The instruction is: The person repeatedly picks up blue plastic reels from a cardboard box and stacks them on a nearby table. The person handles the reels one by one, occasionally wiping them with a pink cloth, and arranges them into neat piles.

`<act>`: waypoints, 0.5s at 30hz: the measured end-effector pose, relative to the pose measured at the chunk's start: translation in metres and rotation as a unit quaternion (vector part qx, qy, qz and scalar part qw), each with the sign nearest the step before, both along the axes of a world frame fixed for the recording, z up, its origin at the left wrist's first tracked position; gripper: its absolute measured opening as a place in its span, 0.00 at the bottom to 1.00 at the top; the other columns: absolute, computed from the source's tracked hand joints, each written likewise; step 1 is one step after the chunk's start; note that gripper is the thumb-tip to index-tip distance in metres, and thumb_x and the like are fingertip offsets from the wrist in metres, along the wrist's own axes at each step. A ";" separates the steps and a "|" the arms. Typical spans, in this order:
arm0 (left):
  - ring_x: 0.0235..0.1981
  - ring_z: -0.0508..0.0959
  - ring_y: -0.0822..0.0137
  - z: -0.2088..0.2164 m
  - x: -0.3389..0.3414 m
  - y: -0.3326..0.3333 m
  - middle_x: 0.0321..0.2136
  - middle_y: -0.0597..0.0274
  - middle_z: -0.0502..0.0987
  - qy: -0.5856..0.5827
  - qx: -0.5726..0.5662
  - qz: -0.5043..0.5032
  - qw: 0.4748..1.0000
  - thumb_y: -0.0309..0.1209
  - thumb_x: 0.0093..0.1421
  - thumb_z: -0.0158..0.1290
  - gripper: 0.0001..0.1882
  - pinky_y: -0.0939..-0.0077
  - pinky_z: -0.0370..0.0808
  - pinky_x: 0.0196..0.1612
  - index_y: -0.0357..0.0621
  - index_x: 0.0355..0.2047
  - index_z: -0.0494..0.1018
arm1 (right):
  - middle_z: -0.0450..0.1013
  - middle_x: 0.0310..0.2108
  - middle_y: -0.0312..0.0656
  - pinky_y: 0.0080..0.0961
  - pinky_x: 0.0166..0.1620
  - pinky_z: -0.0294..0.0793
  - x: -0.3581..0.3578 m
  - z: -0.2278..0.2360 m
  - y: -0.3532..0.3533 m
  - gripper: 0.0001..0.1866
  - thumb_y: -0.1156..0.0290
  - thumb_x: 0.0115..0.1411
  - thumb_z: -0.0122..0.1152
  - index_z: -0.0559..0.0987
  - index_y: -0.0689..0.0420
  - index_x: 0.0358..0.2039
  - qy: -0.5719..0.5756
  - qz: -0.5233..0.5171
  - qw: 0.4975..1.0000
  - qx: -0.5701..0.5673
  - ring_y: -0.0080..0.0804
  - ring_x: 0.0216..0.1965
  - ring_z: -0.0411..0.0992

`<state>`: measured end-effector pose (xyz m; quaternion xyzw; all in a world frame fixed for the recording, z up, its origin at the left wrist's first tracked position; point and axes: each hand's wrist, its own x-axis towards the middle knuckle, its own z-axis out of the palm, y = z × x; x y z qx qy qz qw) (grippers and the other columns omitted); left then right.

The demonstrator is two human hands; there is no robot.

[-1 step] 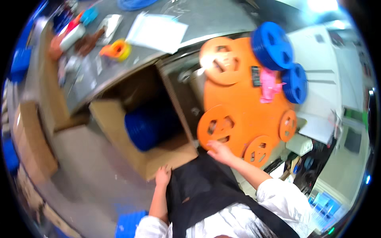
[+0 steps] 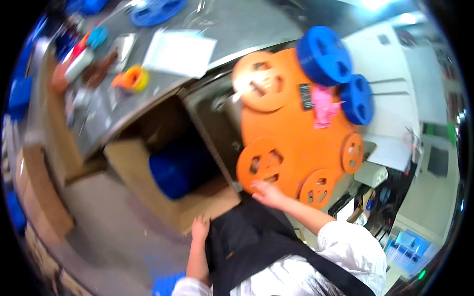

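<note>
My right hand [image 2: 269, 194], open with its fingers stretched out, reaches to the lower edge of an orange slotted disc [image 2: 264, 165], like a reel's side plate. Blur hides whether the fingertips touch it. To its left, my left hand [image 2: 200, 227] lies at the near edge of an open cardboard box [image 2: 212, 203], fingers extended over the rim. Inside that box is a stack of blue round discs [image 2: 165, 172], partly in shadow.
An orange surface [image 2: 311, 143] bears more orange discs [image 2: 317, 188], blue disc stacks [image 2: 326, 55], a pink piece [image 2: 326, 107] and a black remote-like object [image 2: 305, 96]. Papers [image 2: 180, 52] and tape rolls [image 2: 134, 79] lie on the grey bench [image 2: 237, 29].
The view has shifted a little, so the bench, box and discs sit slightly further left and mostly lower. Both hands keep about the same places relative to the box and disc.
</note>
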<state>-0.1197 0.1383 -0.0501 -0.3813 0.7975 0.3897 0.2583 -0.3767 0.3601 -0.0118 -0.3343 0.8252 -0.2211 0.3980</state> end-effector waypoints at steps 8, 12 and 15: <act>0.47 0.74 0.48 -0.084 -0.047 0.052 0.47 0.45 0.73 0.051 0.101 0.207 0.972 0.31 0.55 0.53 0.21 0.62 0.70 0.51 0.41 0.50 0.70 | 0.55 0.63 0.52 0.42 0.62 0.58 -0.244 -0.015 0.038 0.32 0.68 0.50 0.64 0.67 0.54 0.57 0.235 -0.156 0.953 -0.111 0.51 0.63 0.53; 0.45 0.71 0.44 -0.061 -0.064 0.083 0.42 0.43 0.72 0.037 -0.025 0.049 0.998 0.29 0.52 0.56 0.19 0.57 0.68 0.50 0.40 0.45 0.71 | 0.54 0.62 0.53 0.41 0.63 0.57 -0.431 -0.018 0.045 0.39 0.65 0.50 0.66 0.59 0.60 0.61 0.411 -0.229 0.872 -0.134 0.52 0.63 0.53; 0.45 0.73 0.48 -0.048 -0.048 0.103 0.42 0.45 0.74 -0.008 -0.014 0.104 0.994 0.28 0.53 0.55 0.18 0.61 0.69 0.51 0.37 0.45 0.72 | 0.61 0.57 0.57 0.36 0.59 0.62 -0.534 -0.016 0.001 0.41 0.59 0.46 0.70 0.63 0.65 0.56 0.369 -0.333 0.857 -0.139 0.52 0.59 0.59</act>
